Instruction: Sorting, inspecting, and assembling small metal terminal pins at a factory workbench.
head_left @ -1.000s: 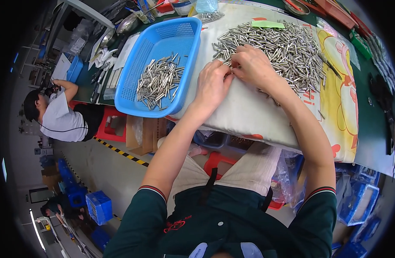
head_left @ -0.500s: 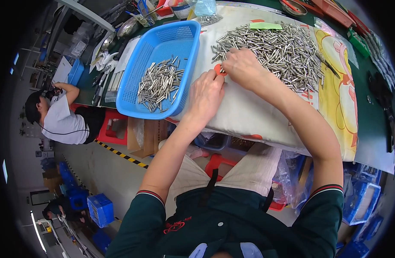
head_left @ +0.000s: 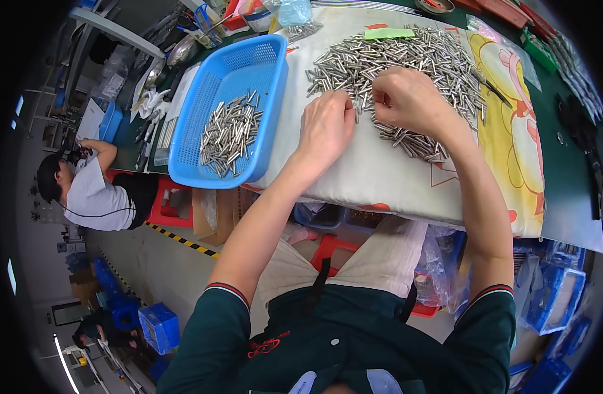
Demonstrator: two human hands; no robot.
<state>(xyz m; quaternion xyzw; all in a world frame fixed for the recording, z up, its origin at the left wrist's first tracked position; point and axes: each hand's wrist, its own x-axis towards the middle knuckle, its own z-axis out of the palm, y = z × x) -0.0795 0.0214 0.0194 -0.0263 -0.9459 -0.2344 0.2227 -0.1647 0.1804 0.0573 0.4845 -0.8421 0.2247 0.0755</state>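
A large heap of small metal pins (head_left: 413, 59) lies on a white cloth (head_left: 354, 164) spread over the table. My left hand (head_left: 326, 125) rests on the cloth at the heap's near left edge, fingers curled down onto a few pins. My right hand (head_left: 410, 98) lies on the heap just to its right, fingers bent over the pins. What the fingers pinch is hidden. A blue plastic basket (head_left: 203, 111) to the left holds a smaller pile of the same pins (head_left: 230, 134).
The cloth's right part shows a yellow cartoon print (head_left: 511, 118). Green table surface (head_left: 570, 184) lies at the far right with dark tools. Another person (head_left: 95, 190) in a white shirt sits at the left. Blue crates (head_left: 158, 325) stand on the floor.
Both hands have stayed together at the heap's near edge, shifting slightly as the fingers work the pins. The view has tilted a little.
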